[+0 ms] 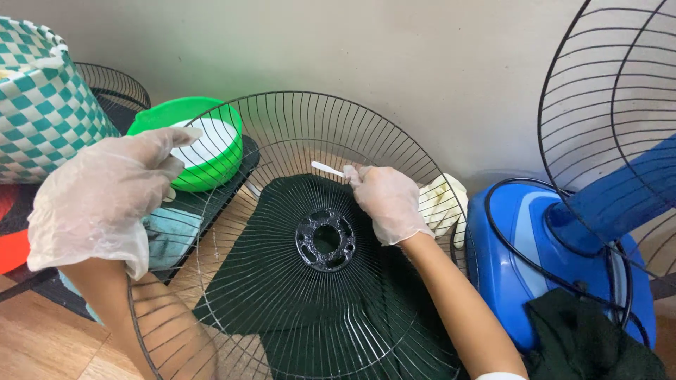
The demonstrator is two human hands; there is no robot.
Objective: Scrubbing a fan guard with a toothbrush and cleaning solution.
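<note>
Left hand [95,204] steadies the black fan grille [310,239] by its rim — right hand [387,204] closes on a white brush [327,168] at the wires; green bowl [193,144] behind, blue fan base [514,253] beside.

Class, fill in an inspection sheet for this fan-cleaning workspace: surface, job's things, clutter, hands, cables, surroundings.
Surface: wooden floor, dark mat on it.
Job's things: wire grille propped upright; white brush against its wires; green bowl behind.
Clutter: checked basket, teal cloth, yellow cloth, black cloth.
Hands: both gloved; left hand on the grille's rim, right hand with its grip on the brush.
Cables: black cord across the blue fan base.
Surroundings: beige wall; second grille on the fan.
</note>
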